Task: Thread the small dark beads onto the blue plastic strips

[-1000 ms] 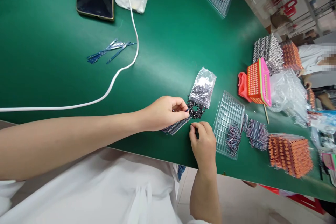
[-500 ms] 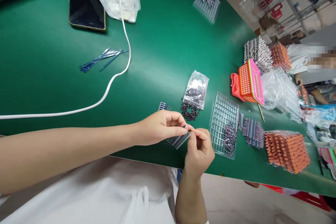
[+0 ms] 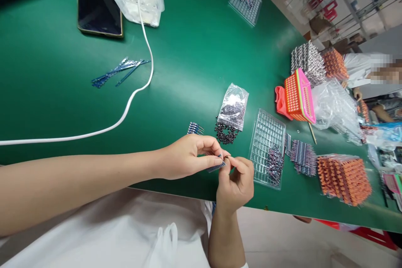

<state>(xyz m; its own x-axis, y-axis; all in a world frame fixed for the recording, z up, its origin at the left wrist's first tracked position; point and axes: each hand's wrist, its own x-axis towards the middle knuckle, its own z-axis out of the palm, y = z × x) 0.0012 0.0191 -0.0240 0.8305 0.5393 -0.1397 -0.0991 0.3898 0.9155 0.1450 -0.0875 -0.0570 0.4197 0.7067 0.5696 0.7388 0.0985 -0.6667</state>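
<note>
My left hand (image 3: 184,160) is closed in a pinch on a strip of small blue circuit boards (image 3: 215,168), largely hidden behind the fingers. Thumb and fingertips of my right hand (image 3: 236,184) press together at the strip's right end, around a tiny dark piece (image 3: 226,157) too small to name. Just beyond the hands lies a pile of shiny dark bead-like parts (image 3: 230,137), at the mouth of a clear plastic bag (image 3: 234,104). Another row of blue boards with pins (image 3: 194,128) rests beside my left hand.
To the right are a clear compartment tray (image 3: 262,134) with pinned parts, more strips (image 3: 303,157) and an orange stack (image 3: 344,180). An orange basket (image 3: 293,96) stands behind. A white cable (image 3: 130,102), phone (image 3: 99,8) and plastic tub (image 3: 158,0) lie left. A co-worker's hand (image 3: 357,93) shows far right.
The strip has tilted and less of it shows below my left fingers. My right hand has shifted slightly left, its fingertips still at the strip's end. The view has moved a little.
</note>
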